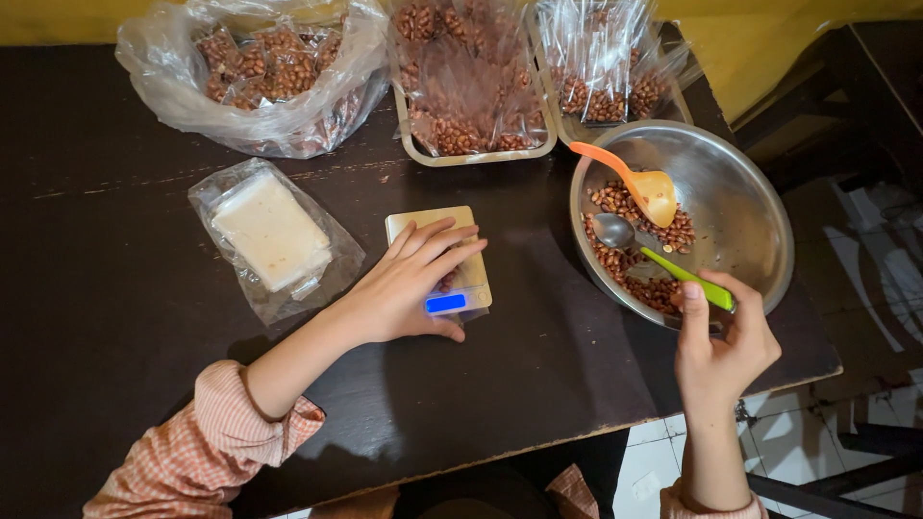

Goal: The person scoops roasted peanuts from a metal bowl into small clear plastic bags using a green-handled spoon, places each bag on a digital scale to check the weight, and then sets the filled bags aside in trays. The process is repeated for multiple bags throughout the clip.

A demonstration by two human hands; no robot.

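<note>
Pinched between thumb and fingers, the green plastic handle of a metal spoon (663, 261) sits in the grip of the right hand (719, 344), which hovers at the near rim of a round stainless-steel bowl (740, 207). That spoon's shiny bowl end lies among the reddish-brown peanuts (630, 258) heaped in the left part of the steel bowl. An orange plastic scoop (639, 183) also rests in the peanuts, its handle leaning up over the bowl's far-left rim.

To the left of the bowl, the left hand (409, 284) lies flat, fingers spread and holding nothing, on top of a small rectangular gold-coloured pocket scale (452, 264) whose display glows blue by the thumb. A few peanuts seem to lie under the fingers, though whether they are bagged cannot be told.

Further left on the dark brown wooden bench (115, 269) lies a clear plastic bag holding a pale flat stack (272, 231) of what look like small empty bags. Along the far edge stand two beige rectangular trays (476, 154), both filled with small clear packets of peanuts (606, 82), and to their left a large crumpled clear plastic bag (255, 72) holding more such packets. Both forearms wear sleeves of pink checked cloth (202, 452).
</note>
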